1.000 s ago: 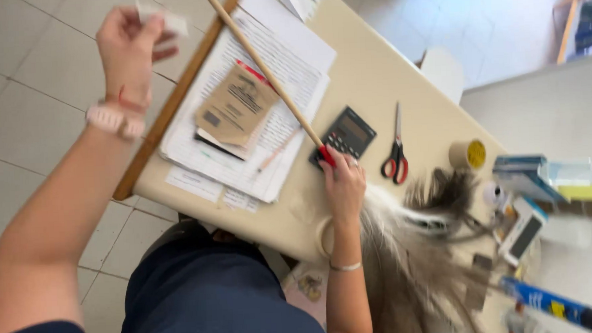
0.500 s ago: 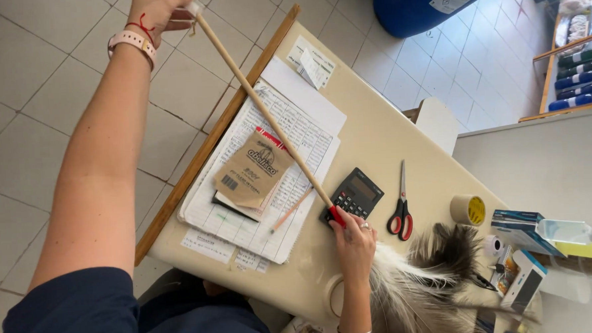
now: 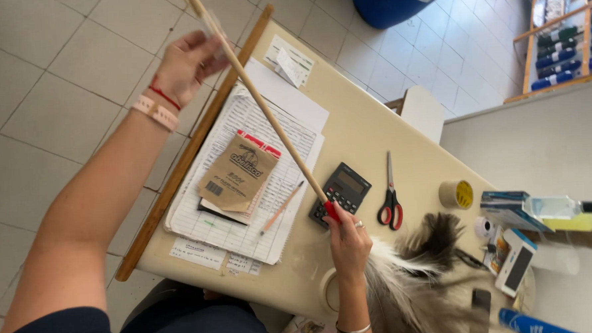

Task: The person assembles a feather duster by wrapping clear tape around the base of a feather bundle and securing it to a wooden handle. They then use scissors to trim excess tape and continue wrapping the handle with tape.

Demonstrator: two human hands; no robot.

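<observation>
My right hand grips the lower end of a long wooden stick at a band of red tape, just above a bunch of grey and white feathers fixed to that end. The stick slants up and away over the beige table. My left hand, with a pink wristband, is raised beside the stick's upper part, fingers pinched on a clear strip that touches the stick.
Under the stick lie printed sheets, a brown envelope, a pencil and a black calculator. Red-handled scissors, a yellow tape roll and small boxes sit to the right. A wooden bar runs along the table edge.
My left hand came from the stick's far tip down to a spot beside its upper part. The view shifted, and my right hand kept its grip at the red tape.
</observation>
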